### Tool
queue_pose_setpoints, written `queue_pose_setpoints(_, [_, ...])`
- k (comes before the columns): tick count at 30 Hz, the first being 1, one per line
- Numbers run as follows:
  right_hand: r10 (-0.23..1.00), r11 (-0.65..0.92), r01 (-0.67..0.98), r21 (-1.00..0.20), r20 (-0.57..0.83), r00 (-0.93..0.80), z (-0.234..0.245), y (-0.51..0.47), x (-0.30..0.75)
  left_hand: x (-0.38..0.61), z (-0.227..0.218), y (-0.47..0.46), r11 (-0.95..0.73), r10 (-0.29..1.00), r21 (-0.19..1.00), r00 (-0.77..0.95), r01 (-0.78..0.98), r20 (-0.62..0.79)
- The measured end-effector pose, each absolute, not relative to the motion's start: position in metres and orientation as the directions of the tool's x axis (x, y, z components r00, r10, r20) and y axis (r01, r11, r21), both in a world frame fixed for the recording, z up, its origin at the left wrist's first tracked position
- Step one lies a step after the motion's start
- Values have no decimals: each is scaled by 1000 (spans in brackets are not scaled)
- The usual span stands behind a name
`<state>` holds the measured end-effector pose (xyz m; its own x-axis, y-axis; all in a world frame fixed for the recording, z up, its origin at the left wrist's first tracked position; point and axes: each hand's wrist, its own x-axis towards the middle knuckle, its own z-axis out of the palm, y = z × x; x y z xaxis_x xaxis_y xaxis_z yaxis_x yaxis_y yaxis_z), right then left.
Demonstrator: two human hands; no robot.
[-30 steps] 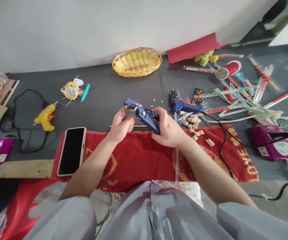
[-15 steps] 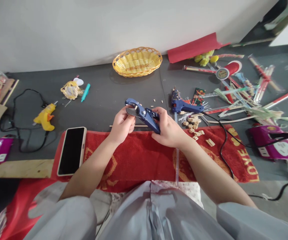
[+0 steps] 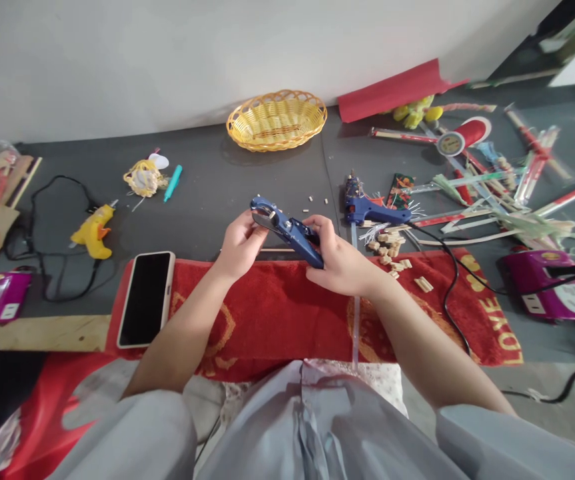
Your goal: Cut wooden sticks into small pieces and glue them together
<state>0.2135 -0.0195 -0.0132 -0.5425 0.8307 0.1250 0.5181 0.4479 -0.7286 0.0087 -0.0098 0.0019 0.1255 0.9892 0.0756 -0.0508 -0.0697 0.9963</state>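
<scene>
My right hand [image 3: 340, 260] is wrapped round the handles of a blue pipe cutter [image 3: 292, 232], its curved jaw pointing up and to the left. At that jaw my left hand [image 3: 240, 247] is closed, with thumb and fingers pinched together. The pale end of a small wooden stick [image 3: 272, 215] shows between jaw and blade; the fingers cover the rest of it. Both hands are just above the far edge of a red towel [image 3: 277, 313]. Beyond the cutter lie a few tiny cut wooden bits [image 3: 306, 211]. A thin stick [image 3: 277, 250] rests along the towel's edge.
Right of my hands are a blue glue gun [image 3: 380, 212], small wood pieces [image 3: 390, 247], a red spool [image 3: 472, 132] and a purple power box [image 3: 547, 283]. A wicker basket [image 3: 277, 123] stands behind. Leftward are a phone [image 3: 146, 300] and a yellow glue gun [image 3: 94, 230].
Both hands still hold the cutter at nearly the same spot. Its handles look a little closer together. The whole view has shifted slightly.
</scene>
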Motion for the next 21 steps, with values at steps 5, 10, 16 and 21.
queue_pose_setpoints(5, [799,447,464,-765,108,-591,-10,-21,215,1,1,-9,-235,969,966,103,112,224])
queue_pose_setpoints(10, [772,416,429,-802,62,-632,-4,-21,216,0,3,-9,-305,946,945,154,121,286])
queue_pose_setpoints(16, [750,427,416,-803,58,-659,-2,-22,215,-6,0,-6,-330,935,938,174,110,309])
queue_pose_setpoints(21, [792,495,457,-739,167,-587,-7,-23,212,-1,-6,-8,-249,964,965,111,78,240])
